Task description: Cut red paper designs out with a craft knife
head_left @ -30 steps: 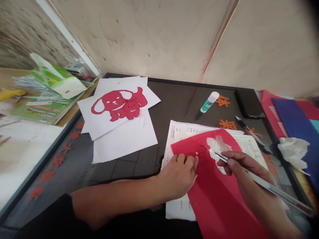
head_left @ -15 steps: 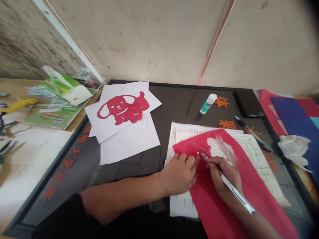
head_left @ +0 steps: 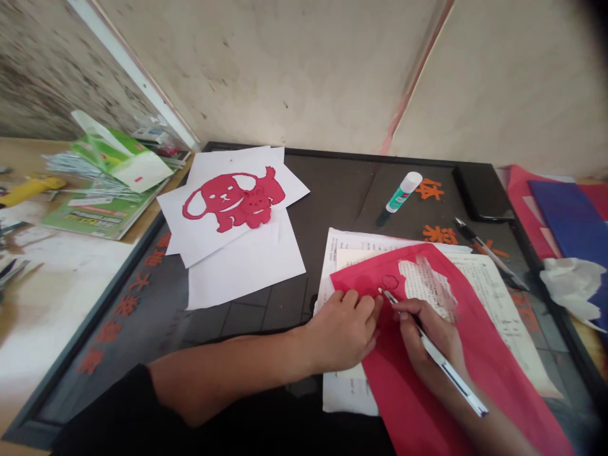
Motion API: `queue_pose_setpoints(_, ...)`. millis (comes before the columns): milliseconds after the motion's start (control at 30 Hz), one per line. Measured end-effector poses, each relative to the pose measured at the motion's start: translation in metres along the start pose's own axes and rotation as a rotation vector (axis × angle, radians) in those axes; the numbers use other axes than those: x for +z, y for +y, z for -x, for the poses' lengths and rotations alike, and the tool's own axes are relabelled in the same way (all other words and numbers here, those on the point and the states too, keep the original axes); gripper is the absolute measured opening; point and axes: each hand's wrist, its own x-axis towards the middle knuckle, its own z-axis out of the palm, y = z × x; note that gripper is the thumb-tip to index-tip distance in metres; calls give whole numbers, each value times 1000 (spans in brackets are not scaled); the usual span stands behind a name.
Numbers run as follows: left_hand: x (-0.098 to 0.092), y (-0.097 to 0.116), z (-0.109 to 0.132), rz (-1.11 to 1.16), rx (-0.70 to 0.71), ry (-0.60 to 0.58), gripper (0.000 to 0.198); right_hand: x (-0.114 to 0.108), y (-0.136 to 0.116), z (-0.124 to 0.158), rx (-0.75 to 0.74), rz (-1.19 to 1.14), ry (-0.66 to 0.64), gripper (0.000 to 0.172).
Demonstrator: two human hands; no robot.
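A sheet of red paper [head_left: 475, 386] lies slantwise over printed pages, with a torn opening near its top that shows print beneath. My left hand [head_left: 349, 329] presses on its left part, fingers curled and close together. In my right hand [head_left: 430, 335] is a slim silver craft knife [head_left: 456, 377], held like a pen. Its tip meets the red paper just beside my left fingertips, below a small drawn outline [head_left: 390, 282]. What lies under my left fingers is hidden.
White sheets [head_left: 242, 278] bearing a red paper-cut dog [head_left: 218, 196] lie left. A glue stick [head_left: 403, 192] stands behind the pages [head_left: 503, 297]. To the right are a pen [head_left: 484, 250], a black phone [head_left: 484, 193] and crumpled tissue [head_left: 572, 285]. Far left are a green booklet [head_left: 90, 218] and tools.
The camera view has shifted slightly. The knife tip has moved a little along the red paper near the drawn outline; my left hand keeps its place on the sheet.
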Motion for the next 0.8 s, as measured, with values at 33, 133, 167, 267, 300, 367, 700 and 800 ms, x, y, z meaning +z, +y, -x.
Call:
queue_pose_setpoints(33, 0, 0, 1, 3, -1, -3, 50, 0, 0, 0, 3, 15, 6, 15)
queue_pose_setpoints(133, 1, 1, 1, 3, 3, -11, 51, 2, -2, 0, -12, 44, -2, 15)
queue_pose_setpoints(167, 0, 1, 1, 5, 4, -11, 51, 2, -3, 0, -19, 47, -3, 15)
queue_pose_setpoints(267, -6, -5, -4, 80, -16, -17, 48, 4, -6, 0, -45, 35, 16, 15)
queue_pose_setpoints(300, -8, -8, -7, 137, -51, -28, 44, 5, -6, 0, -48, 27, 25, 15)
queue_pose_setpoints(367, -14, -16, -13, 271, -152, -63, 35, 6, -7, 0, -48, 6, 25, 17)
queue_pose_setpoints(700, -21, -30, -38, 431, -252, -127, 18, 1, 1, 2, 96, -134, 48, 17)
queue_pose_setpoints(800, -20, -31, -42, 410, -260, -144, 17, 1, 5, 2, 135, -202, 100, 16)
